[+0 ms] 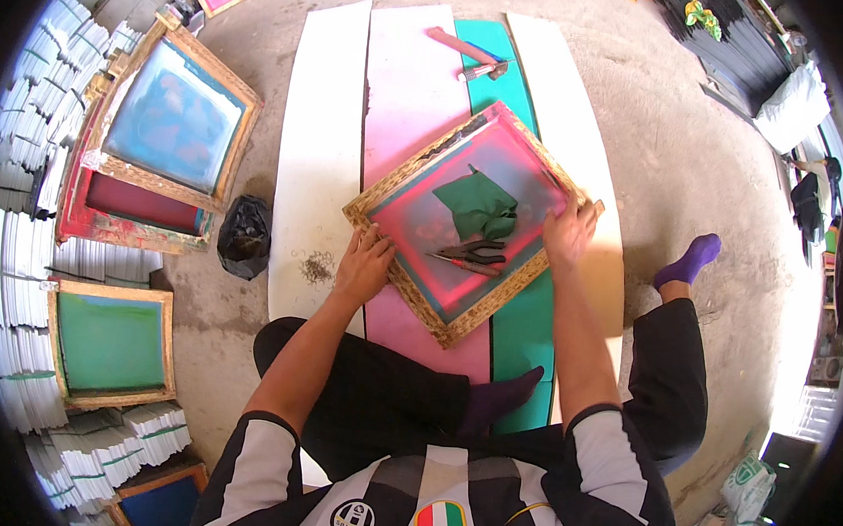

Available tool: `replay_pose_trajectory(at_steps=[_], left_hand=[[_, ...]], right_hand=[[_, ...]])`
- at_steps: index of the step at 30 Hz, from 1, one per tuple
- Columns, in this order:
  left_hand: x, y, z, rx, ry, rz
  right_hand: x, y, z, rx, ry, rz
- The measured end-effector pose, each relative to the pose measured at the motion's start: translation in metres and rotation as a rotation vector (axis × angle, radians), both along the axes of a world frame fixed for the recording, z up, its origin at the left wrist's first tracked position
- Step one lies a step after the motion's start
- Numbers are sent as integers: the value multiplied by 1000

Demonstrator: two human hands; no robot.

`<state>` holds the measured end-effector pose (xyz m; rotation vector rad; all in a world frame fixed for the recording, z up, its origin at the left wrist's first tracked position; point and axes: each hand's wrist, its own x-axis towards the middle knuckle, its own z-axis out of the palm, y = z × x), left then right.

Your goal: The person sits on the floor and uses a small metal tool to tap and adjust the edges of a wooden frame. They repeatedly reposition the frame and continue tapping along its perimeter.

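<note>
A wooden screen-printing frame with pink-stained mesh lies turned at an angle across the boards in front of me. My left hand grips its left side near the corner, fingers curled over the wood. On the opposite side, my right hand is closed around the rail by the right corner. Resting on the mesh between my hands is a crumpled dark green cloth. Just below the cloth lie pliers with dark and red parts; whether they are one tool or two I cannot tell.
Long white, pink and green boards stretch away under the frame. A hammer rests at their far end. Leftward are a blue-meshed frame, a green-meshed frame, bundled white stacks and a black plastic bag.
</note>
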<state>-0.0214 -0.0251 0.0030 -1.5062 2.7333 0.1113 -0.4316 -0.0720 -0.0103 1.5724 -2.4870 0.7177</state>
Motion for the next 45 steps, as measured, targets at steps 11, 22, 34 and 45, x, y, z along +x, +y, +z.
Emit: replay_pose_trajectory(at_steps=[11,22,34,45], left_hand=[[-1,-4,-7,-137,139,-43],[-42,0,-26,-173,257,86],[14,-26,4,50,191,333],[-18,-25,-15,33,375,31]], right_hand=[[30,51,-33,148,-310,-221],[-7,-39,-20,123,-461,131],[79,-17,-6,189,68,705],[95,-61,30,659,402,883]])
